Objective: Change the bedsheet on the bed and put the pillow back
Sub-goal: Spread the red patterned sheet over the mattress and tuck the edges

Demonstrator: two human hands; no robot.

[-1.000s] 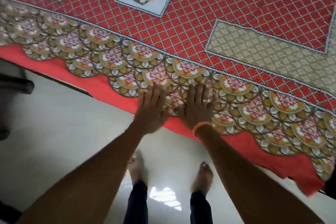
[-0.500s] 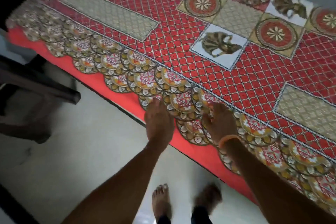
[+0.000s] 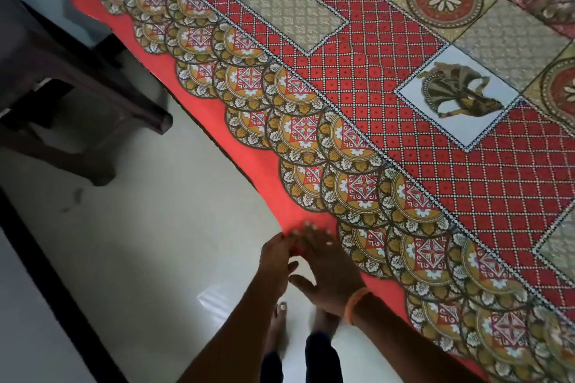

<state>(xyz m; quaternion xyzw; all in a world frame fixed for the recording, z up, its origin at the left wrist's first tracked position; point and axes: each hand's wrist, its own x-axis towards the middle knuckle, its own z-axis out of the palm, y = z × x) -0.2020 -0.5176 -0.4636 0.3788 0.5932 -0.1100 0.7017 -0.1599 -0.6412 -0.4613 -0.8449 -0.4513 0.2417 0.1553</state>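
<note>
Hands met at the plain red hem of the sheet (image 3: 357, 78), lower centre of the frame, above the pale floor (image 3: 140, 242). The left hand (image 3: 275, 261) appeared to pinch the hem; motion blur left its grip uncertain. The right hand (image 3: 326, 264), with an orange bangle (image 3: 354, 305), lay with fingers spread on the hem, likely to pull the overhang straight. The sheet ran flat from lower right to upper left. A dark stool (image 3: 71, 78) stood at left. No pillow was in view.
</note>
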